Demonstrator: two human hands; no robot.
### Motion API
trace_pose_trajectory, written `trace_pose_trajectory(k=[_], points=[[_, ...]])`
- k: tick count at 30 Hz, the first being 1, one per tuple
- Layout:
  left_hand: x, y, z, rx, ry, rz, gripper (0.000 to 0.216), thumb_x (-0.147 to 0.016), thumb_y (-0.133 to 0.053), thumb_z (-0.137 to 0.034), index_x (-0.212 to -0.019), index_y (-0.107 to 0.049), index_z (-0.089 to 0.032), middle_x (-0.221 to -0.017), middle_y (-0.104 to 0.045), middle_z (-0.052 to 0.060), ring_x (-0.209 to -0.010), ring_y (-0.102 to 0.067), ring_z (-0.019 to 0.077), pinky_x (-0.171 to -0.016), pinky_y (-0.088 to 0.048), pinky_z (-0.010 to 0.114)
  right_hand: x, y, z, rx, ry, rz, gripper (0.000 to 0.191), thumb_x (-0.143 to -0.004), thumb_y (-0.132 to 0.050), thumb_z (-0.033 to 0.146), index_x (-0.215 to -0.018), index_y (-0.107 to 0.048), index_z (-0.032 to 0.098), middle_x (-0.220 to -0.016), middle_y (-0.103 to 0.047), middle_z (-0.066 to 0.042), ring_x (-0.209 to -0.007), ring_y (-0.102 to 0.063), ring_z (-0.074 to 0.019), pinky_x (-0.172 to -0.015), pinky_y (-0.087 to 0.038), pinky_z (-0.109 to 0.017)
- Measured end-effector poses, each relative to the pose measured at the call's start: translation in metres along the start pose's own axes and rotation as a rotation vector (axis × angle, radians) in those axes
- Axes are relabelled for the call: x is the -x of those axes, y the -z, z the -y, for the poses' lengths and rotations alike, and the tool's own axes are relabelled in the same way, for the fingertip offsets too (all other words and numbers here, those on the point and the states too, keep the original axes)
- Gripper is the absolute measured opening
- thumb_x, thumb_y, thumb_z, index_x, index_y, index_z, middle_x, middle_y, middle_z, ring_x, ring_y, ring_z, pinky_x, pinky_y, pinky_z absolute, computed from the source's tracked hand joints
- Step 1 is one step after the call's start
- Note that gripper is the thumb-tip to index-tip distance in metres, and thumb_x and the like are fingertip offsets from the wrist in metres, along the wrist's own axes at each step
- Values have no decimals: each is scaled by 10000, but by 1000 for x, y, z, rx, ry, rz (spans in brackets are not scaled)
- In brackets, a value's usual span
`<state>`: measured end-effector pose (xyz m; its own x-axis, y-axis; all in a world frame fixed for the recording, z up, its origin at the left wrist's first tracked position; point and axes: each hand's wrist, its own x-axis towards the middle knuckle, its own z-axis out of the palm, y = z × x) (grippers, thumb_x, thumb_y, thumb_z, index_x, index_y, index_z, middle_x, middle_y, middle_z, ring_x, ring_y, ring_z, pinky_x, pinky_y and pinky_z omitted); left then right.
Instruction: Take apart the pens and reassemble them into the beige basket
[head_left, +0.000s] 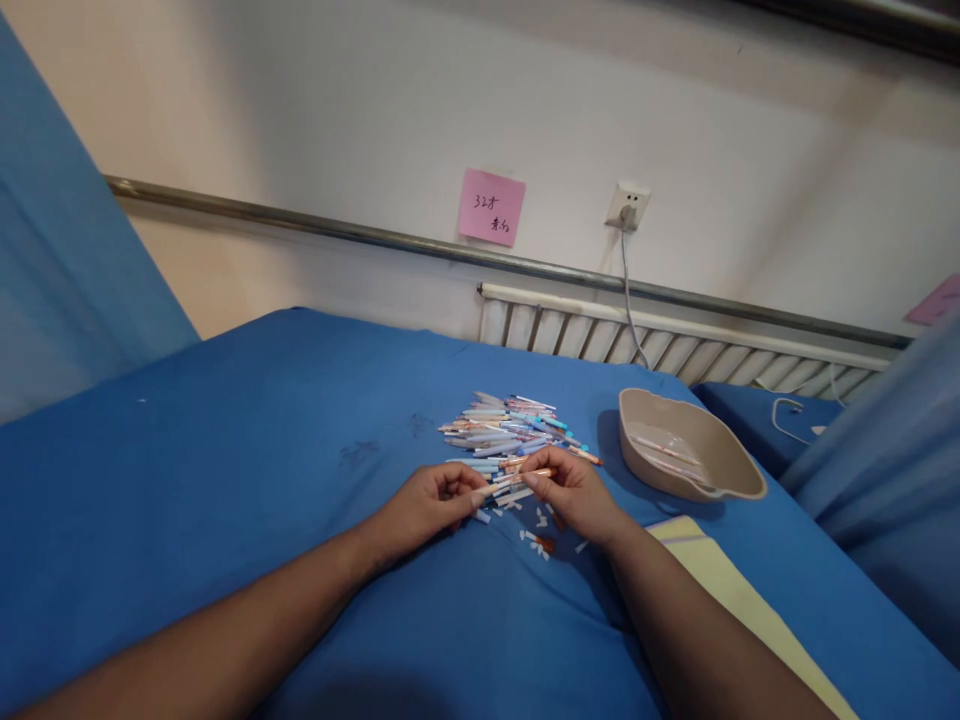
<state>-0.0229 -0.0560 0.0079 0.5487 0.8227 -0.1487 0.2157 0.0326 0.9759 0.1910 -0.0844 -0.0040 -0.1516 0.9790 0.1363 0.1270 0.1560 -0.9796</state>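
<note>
A pile of thin pastel pens [504, 428] lies on the blue cloth in front of me. My left hand [433, 500] and my right hand [574, 492] meet just below the pile. Both pinch the ends of one orange-and-white pen [517, 479] held level between them, fingers curled. Small loose caps or pen pieces [541, 540] are scattered on the cloth under my right hand. To the right stands a beige tray [739, 480] with two or three pens lying in it.
The blue cloth [225, 470] covers the whole work surface. A yellow sheet [720, 580] sits under my right forearm. Behind are a white radiator [675, 335], a wall socket with a cable [627, 207] and a pink note [491, 206]. Blue curtains hang on both sides.
</note>
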Motion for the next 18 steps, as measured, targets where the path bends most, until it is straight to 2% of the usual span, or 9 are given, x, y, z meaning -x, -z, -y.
trace_pose_trajectory(k=[6, 11, 18], points=[[1, 0, -1, -52, -34, -65, 317, -675, -671, -418, -815, -629, -137, -605, -539, -32, -505, -417, 72, -470, -312, 177, 3, -5, 0, 83, 67, 25, 206, -771, -587, 399, -813, -573, 198, -790, -585, -7, -673, -501, -126, -601, -399, -235], [5, -3, -3, -85, -107, -63, 260, -709, -646, -381, -806, -642, -139, -667, -568, -16, -573, -442, 89, -510, -333, 183, 7, -15, 1, 206, 99, 40, 139, -817, -530, 322, -853, -583, 198, -773, -564, 2, -655, -486, -121, -612, -395, -233], [6, -4, -3, -45, -89, -103, 308, -665, -687, -399, -823, -631, -141, -626, -576, -22, -556, -483, 100, -523, -358, 201, 9, -21, 1, 303, 184, 16, 110, -819, -529, 274, -879, -587, 203, -856, -594, -17, -760, -525, -145, -694, -403, -252]])
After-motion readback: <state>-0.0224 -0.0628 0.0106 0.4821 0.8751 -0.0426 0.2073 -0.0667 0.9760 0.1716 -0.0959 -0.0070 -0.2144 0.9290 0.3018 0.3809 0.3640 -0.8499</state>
